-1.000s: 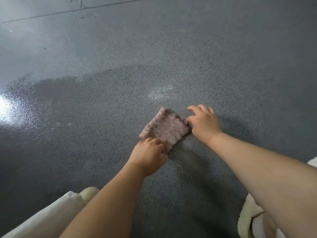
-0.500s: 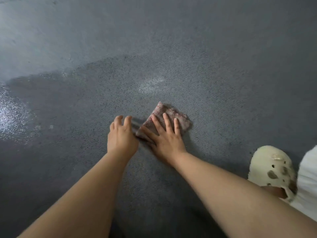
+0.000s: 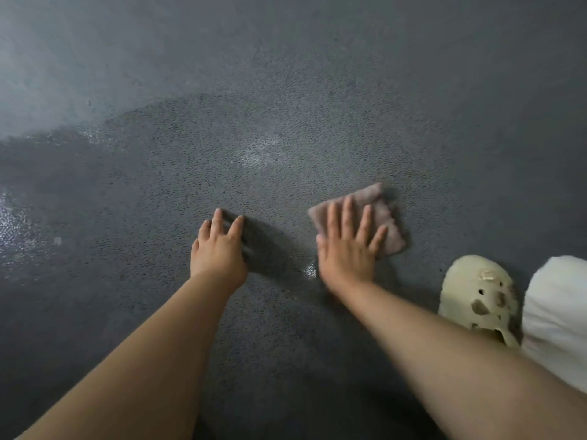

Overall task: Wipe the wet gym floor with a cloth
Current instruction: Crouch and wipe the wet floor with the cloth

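— Floor (image 3: 317,90) first: what does it look like?

— Dark grey and speckled, filling nearly the whole view. A darker wet patch (image 3: 95,192) spreads across the left and middle, with glare off the water at the far left edge and a small shiny spot between the two wrists.

— And the person?

— Two bare forearms reach in from the bottom. A white trouser leg (image 3: 559,315) sits at the right edge, with a cream clog (image 3: 476,300) with holes in it just beside it, flat on the floor.

— Where is the cloth?

— The pinkish cloth (image 3: 384,214) lies folded on the floor right of centre, a little ahead of the clog. The right hand (image 3: 346,249) lies flat on top of it, fingers straight and spread, palm pressing down; the cloth's far corner and right side stick out past the fingertips.

— The other hand?

— The left hand (image 3: 219,249) is well apart from the cloth, fingers extended and loosely together, held at the floor and grasping nothing. Whether it touches the surface, I cannot tell.
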The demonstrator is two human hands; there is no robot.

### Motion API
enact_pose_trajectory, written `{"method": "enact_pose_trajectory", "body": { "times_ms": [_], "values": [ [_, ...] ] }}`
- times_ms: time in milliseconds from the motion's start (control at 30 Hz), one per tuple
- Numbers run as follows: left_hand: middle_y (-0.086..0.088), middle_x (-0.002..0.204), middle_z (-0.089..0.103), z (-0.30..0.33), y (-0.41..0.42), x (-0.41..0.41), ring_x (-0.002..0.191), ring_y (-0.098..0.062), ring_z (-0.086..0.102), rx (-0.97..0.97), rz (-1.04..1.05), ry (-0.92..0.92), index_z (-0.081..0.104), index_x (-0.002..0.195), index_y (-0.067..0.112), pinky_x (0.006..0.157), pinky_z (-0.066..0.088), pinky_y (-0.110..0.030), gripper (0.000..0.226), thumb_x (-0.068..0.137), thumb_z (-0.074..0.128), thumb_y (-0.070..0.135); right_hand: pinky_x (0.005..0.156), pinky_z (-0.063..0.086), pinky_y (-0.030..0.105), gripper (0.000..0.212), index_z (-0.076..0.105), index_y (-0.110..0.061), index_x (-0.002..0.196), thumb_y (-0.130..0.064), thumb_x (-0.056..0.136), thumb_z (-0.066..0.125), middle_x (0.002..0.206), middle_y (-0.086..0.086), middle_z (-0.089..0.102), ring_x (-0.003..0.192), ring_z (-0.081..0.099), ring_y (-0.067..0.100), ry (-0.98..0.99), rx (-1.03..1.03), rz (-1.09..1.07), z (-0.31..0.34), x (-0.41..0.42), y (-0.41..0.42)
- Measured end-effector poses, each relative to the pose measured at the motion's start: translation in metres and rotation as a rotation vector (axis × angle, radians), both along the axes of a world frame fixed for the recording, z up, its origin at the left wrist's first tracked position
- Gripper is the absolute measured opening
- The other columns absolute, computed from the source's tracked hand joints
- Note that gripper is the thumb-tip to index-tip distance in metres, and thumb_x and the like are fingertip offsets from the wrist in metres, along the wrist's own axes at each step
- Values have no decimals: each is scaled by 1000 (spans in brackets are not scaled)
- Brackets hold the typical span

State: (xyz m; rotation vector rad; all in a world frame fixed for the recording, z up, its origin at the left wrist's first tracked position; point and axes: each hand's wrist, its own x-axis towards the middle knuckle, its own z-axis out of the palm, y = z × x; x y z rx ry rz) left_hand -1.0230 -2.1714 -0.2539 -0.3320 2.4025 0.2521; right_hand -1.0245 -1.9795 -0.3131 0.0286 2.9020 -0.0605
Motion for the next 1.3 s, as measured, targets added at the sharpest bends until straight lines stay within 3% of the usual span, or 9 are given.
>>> {"method": "enact_pose_trajectory", "body": {
  "times_ms": [133,233,300,433,633,933,1100,1167,1300],
  "values": [
    [-10,156,10,1,5,-5,139,-33,16,-1,45,119,27,145,23,111,23,-43,63,88,50,11,104,15,67,65,33,-27,144,-59,88,25,152,5,32,137,27,43,-134,-47,393,4,56,-29],
    [-11,154,15,-1,11,-10,139,-33,18,18,38,174,30,144,22,111,23,-44,59,90,53,17,106,15,63,53,43,-39,138,-55,90,25,149,3,38,134,35,42,-95,-68,444,1,37,-6],
    [-11,156,8,-1,17,-14,142,-32,11,32,16,158,24,147,25,113,20,-44,68,90,61,30,107,15,65,50,41,-44,138,-54,91,27,151,8,36,133,34,45,-55,-39,298,0,14,15],
    [-10,157,-17,-3,27,-20,145,-33,-10,11,-64,33,0,149,35,116,9,-45,104,76,71,50,106,-6,68,51,1,-53,143,-60,95,17,158,11,-13,141,-10,46,-113,11,-146,6,-45,66],
    [-15,154,-25,-6,28,-28,144,-36,-13,-33,-61,0,-10,149,33,116,10,-50,118,70,77,50,107,-5,69,60,-3,-38,150,-57,96,14,157,7,-18,141,-17,42,-171,-4,-606,10,-103,100],
    [-15,153,-28,-8,14,-30,143,-37,-17,-80,139,-75,-20,148,25,110,12,-63,138,59,78,61,101,-18,66,58,1,-41,149,-56,94,13,159,2,-13,141,-17,41,-152,-62,324,11,-40,-43],
    [-13,152,-31,-11,12,-31,142,-38,-19,-38,168,-81,-22,147,27,109,13,-63,138,59,80,57,107,-12,62,63,10,-45,148,-61,87,4,159,-1,-6,144,-7,39,-106,-9,610,4,-80,-11],
    [-13,152,-31,-13,12,-31,142,-38,-19,-32,170,-84,-23,146,28,109,13,-64,139,58,80,58,109,-9,61,59,4,-44,148,-61,92,6,159,-1,-11,144,-10,39,-112,62,427,1,-110,21],
    [-13,152,-30,-15,12,-32,141,-39,-19,-36,173,-80,-23,146,27,108,15,-65,140,57,81,58,110,-8,62,56,2,-41,150,-56,97,16,159,1,-10,143,-13,40,-113,33,-394,7,-152,92]
  ]
}}
